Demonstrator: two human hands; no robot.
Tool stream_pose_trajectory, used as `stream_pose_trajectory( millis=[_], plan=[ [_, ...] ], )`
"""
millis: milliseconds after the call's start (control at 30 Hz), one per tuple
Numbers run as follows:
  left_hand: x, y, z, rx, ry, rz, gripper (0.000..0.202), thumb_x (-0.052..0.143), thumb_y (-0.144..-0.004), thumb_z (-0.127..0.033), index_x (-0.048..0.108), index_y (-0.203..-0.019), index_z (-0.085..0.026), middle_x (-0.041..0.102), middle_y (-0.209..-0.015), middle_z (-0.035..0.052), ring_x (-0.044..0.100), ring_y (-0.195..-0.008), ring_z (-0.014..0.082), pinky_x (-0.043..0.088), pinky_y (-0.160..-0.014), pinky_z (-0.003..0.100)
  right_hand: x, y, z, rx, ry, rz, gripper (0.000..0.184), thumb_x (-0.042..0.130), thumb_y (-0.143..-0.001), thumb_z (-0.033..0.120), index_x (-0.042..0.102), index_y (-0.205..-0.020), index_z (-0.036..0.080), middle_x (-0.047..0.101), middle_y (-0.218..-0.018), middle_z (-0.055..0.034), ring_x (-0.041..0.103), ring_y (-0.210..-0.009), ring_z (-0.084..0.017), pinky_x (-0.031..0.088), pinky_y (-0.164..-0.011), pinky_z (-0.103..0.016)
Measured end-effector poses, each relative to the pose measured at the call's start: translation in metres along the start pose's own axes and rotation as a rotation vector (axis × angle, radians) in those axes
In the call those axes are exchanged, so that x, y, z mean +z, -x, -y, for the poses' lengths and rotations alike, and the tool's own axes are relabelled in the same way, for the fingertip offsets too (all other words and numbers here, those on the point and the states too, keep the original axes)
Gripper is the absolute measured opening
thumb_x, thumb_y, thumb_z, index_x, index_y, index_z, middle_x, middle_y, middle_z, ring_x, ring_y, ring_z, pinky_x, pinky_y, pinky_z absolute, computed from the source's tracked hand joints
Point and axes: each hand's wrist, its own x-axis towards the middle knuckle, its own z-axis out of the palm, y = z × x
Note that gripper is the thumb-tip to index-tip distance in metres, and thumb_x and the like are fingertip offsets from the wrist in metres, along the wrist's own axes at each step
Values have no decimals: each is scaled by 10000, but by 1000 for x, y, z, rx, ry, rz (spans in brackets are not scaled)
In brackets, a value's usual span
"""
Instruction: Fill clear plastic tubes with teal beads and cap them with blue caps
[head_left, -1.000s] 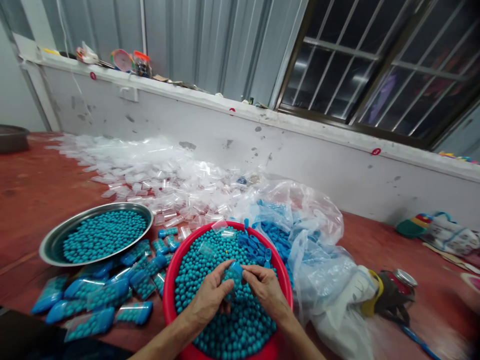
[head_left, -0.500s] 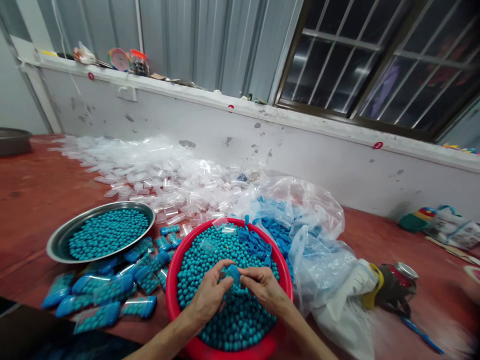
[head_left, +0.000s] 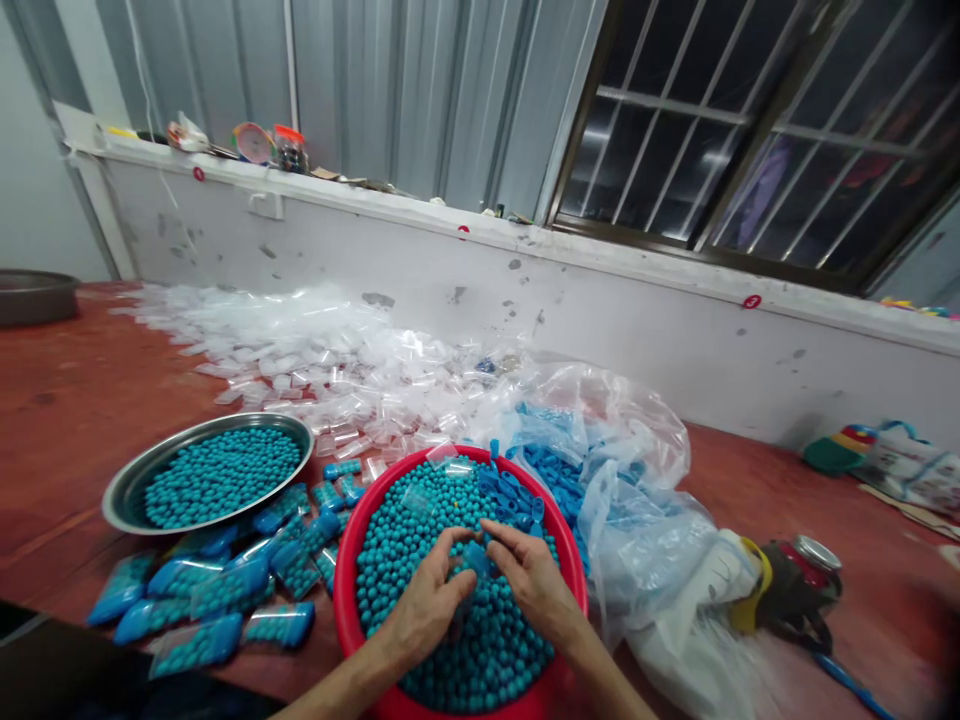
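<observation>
Over a red basin (head_left: 346,590) full of turquoise beads (head_left: 465,650), my left hand (head_left: 433,592) is closed around a small clear container with a blue cap (head_left: 474,560). The fingers cover much of it, so its contents are hard to see. At the cap's right side, my right hand (head_left: 531,578) is closed, with thumb and index finger pinching near its edge. Loose blue caps (head_left: 510,492) lie on the beads at the back right of the basin. A few empty clear containers (head_left: 417,500) rest on the beads at the back left.
On the left, a metal bowl (head_left: 120,505) holds more beads. Filled, blue-capped containers (head_left: 217,590) lie before it. Behind spreads a heap of clear containers (head_left: 300,335). An open plastic bag (head_left: 637,520) of blue caps sits to the right, beside a red jar with a metal lid (head_left: 814,560).
Both hands stay together over the basin, the container turning slightly lower between them. My right fingers have shifted along the cap's edge. The whole view has tilted a little.
</observation>
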Motion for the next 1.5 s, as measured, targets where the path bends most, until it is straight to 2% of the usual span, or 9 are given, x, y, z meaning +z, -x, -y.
stream_pose_trajectory(
  millis=[67,133,233,433,967,1133,1233,1367,1500],
  plan=[
    [0,1,0,46,-17,-40,501,478,-763,-339,341,-1225,-203,516,-671,-40,424,-431,81,383,-424,205,6,7,3,-63,130,88,469,499,-796,308,450,-1248,196,496,-1236,-84,434,-1146,-230,334,-966,-395],
    [-1,1,-1,113,-13,-73,509,503,-750,-303,376,-1228,-186,573,-806,8,529,-641,133,449,-635,247,13,12,2,-83,205,156,795,642,-683,318,243,-1357,181,333,-1358,-106,309,-1237,-248,289,-1001,-391],
    [-2,-1,-3,192,21,-47,477,535,-726,-265,455,-1186,-173,583,-1000,44,513,-925,190,362,-892,285,24,16,-2,-86,304,148,1064,712,-581,322,40,-1389,152,283,-1353,-156,373,-1184,-277,373,-930,-381],
    [4,-4,0,145,97,-31,400,531,-743,-293,482,-1121,-170,606,-856,17,537,-775,163,421,-744,258,30,16,8,-153,579,52,976,626,-607,286,56,-1388,149,480,-1107,-155,568,-830,-278,474,-679,-399],
    [10,2,0,231,-66,-145,262,435,-785,-219,513,-1029,-166,609,-925,26,546,-801,154,424,-779,263,38,18,7,-119,573,107,1035,639,-617,323,-48,-1381,203,469,-1130,-129,566,-877,-270,464,-724,-395],
    [-31,20,-17,162,-258,-193,372,444,-796,-304,460,-1153,-199,614,-794,-4,562,-723,157,444,-701,255,25,9,7,-169,456,224,924,621,-696,310,10,-1385,242,243,-1377,-122,417,-1151,-275,395,-890,-378],
    [-80,40,-26,143,-431,-336,441,425,-801,-378,414,-1210,-214,625,-867,2,582,-778,170,451,-707,254,10,-1,-2,-132,447,152,681,544,-777,280,201,-1362,219,392,-1281,-108,451,-1115,-249,393,-894,-365],
    [-133,61,-24,54,-990,-610,458,364,-811,-387,432,-1231,-215,638,-907,47,594,-840,225,456,-733,318,5,-11,-9,-128,525,140,371,465,-834,240,471,-1197,165,557,-1064,-88,526,-1000,-213,407,-867,-322],
    [-131,60,-16,269,-1241,-756,419,334,-821,-357,508,-1161,-184,609,-1060,99,573,-944,246,445,-806,345,23,-17,-1,-226,709,260,418,512,-804,209,440,-1215,200,521,-1127,-81,519,-999,-215,422,-830,-302]
  ],
)
